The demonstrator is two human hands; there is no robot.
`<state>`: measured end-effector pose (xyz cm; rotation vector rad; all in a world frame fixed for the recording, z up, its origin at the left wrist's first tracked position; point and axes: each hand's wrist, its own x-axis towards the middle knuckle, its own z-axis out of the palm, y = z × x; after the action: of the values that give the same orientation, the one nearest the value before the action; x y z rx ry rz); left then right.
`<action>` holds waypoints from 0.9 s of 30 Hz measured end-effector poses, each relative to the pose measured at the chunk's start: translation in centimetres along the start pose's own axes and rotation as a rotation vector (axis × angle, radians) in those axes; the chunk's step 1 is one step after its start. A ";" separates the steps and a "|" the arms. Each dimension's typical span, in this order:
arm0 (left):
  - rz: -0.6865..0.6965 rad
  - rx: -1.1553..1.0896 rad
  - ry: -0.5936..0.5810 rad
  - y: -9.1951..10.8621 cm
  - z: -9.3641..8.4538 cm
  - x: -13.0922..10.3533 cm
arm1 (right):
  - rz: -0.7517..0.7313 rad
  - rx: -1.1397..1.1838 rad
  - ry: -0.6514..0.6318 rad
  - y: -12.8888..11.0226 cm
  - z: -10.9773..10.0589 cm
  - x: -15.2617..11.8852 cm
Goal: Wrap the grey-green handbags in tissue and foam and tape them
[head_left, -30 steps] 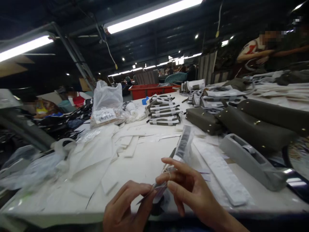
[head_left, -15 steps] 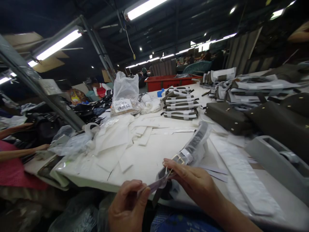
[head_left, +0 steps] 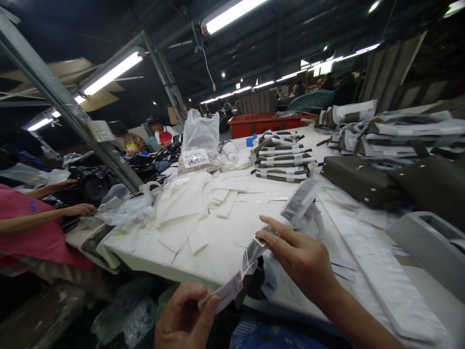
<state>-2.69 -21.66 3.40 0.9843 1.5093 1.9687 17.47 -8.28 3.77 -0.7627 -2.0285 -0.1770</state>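
Observation:
My left hand pinches the end of a pale printed hang tag between thumb and fingers. A thin white string runs from the tag up to a dark strap in clear plastic wrap. My right hand is closed around the wrapped strap, beside its gold-coloured buckle. Its index finger stretches along the strap. The strap slants over the table's front edge, and a dark end hangs below it.
On the white table lie loose white sheets, a stack of strapped bundles, a labelled plastic bag, dark bags and a grey tape dispenser. A co-worker in pink works at left.
My left hand has drawn the tag down and left, so more of its face and string show. My right hand's index finger has lifted and stretched out. The view has shifted left.

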 end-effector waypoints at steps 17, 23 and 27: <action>0.307 0.546 -0.429 -0.7 4.1 4.0 | -0.123 -0.008 0.110 -0.1 0.0 0.3; 0.487 0.633 -0.385 -5.1 7.6 2.1 | -0.127 0.011 0.125 0.2 -0.1 0.4; 0.368 0.631 -0.382 -7.8 6.7 1.0 | -0.104 0.005 0.137 0.5 -0.2 0.1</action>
<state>1.37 -14.52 -2.91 1.8917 1.8448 1.3881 17.88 -7.90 3.89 -0.6254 -1.9387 -0.2761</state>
